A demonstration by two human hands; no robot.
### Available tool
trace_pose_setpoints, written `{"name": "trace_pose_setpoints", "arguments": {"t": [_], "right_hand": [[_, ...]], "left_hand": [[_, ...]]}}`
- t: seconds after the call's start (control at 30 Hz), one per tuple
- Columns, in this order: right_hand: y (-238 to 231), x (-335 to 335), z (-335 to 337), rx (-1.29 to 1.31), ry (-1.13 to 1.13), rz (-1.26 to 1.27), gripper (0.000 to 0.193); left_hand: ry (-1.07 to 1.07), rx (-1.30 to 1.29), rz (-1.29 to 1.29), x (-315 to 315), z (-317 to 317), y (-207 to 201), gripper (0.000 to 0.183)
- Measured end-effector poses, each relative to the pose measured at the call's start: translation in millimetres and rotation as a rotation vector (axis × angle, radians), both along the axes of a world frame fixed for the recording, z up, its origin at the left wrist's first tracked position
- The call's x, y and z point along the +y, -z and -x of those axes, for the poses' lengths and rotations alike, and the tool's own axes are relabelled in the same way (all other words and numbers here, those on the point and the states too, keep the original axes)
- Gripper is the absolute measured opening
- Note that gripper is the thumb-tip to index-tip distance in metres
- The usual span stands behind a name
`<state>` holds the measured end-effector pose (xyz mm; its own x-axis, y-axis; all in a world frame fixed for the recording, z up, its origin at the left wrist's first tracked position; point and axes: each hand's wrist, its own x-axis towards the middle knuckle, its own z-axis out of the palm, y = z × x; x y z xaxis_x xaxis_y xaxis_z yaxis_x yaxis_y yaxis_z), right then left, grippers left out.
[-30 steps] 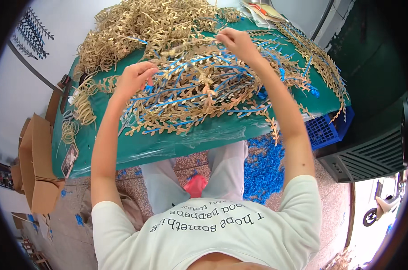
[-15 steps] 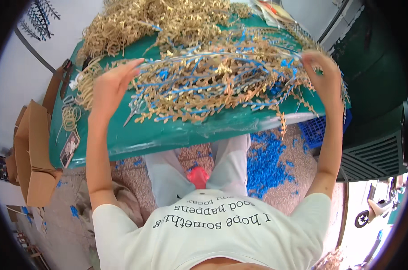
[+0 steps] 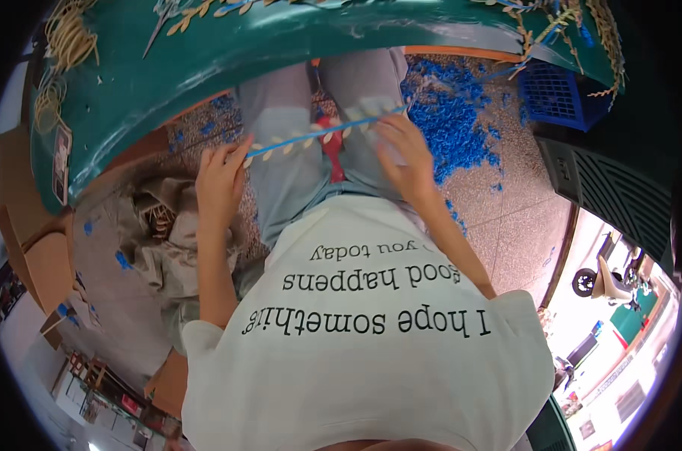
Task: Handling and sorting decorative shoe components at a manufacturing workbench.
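My left hand (image 3: 222, 179) and my right hand (image 3: 410, 156) stretch a leaf trim (image 3: 305, 138) between them above my lap. The trim is a blue strip with small pale gold leaves along it, and it slants upward to the right. Fingers of the left hand pinch its left end. At the other end it is held by the fingers of the right hand, which are slightly blurred. More gold and blue leaf trim (image 3: 574, 22) lies on and hangs over the green table (image 3: 206, 71) at its right side. A grey pointed tool (image 3: 157, 31) lies near the far left.
Coiled tan cord (image 3: 72, 41) and a phone (image 3: 61, 161) rest on the table's left. Blue scraps (image 3: 450, 113) cover the floor to the right, beside a blue crate (image 3: 548, 98). A grey-brown cloth sack (image 3: 164, 259) and cardboard box (image 3: 21, 188) stand left. A red object (image 3: 335, 161) shows between my legs.
Both hands have come back from over the table to above my lap and closer together, with the trim between them. The view has tipped down, so the trim pile is mostly out of sight.
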<state>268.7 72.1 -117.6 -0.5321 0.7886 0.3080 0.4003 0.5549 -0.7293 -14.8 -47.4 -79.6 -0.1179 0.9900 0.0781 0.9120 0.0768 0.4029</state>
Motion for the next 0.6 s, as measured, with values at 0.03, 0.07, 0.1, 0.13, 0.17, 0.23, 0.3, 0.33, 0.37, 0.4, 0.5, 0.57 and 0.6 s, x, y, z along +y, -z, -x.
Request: {"name": "trace_pose_setpoints", "arguments": {"t": [0.03,0.07,0.1,0.13,0.17,0.23,0.3,0.33,0.37,0.4,0.5,0.57,0.6], "right_hand": [[-7,-6,29,0.032,-0.082,-0.018,0.038],[-15,-9,57,0.066,-0.166,-0.041,0.036],[-23,-9,82,0.029,-0.194,-0.145,0.034],[-27,-8,100,0.006,-0.223,-0.243,0.033],[-19,-6,109,0.017,-0.233,-0.235,0.033],[1,-4,124,-0.220,-0.631,0.044,0.029],[7,-3,127,-0.088,-0.664,0.122,0.024],[6,-4,128,0.043,-0.683,0.207,0.021],[4,-2,127,0.057,-0.710,0.214,0.021],[0,2,125,0.043,-0.692,0.284,0.019],[-12,11,126,0.014,-0.687,0.401,0.018],[-17,14,127,-0.007,-0.693,0.441,0.017],[-18,17,128,-0.056,-0.689,0.451,0.017]], "left_hand": [[0.002,-0.037,-0.033,-3,-2,2,0.048],[-0.010,-0.035,-0.028,-5,-4,3,0.048],[0.005,-0.085,-0.057,-4,-7,4,0.048],[0.016,-0.123,-0.078,-5,-9,-1,0.049],[0.005,-0.114,-0.070,-7,-10,-5,0.049],[-0.051,-0.268,-0.083,-17,-8,-10,0.042],[-0.314,-0.730,-0.098,-32,-9,-14,0.038],[-0.567,-1.191,-0.124,-42,-8,-17,0.035],[-0.587,-1.173,0.002,-58,10,-4,0.027],[-0.615,-1.162,-0.007,-59,15,-1,0.027],[-0.697,-1.294,0.020,-48,14,-3,0.018],[-0.704,-1.374,-0.011,-43,11,-10,0.018],[-0.686,-1.463,-0.032,-40,12,-11,0.018]]}}
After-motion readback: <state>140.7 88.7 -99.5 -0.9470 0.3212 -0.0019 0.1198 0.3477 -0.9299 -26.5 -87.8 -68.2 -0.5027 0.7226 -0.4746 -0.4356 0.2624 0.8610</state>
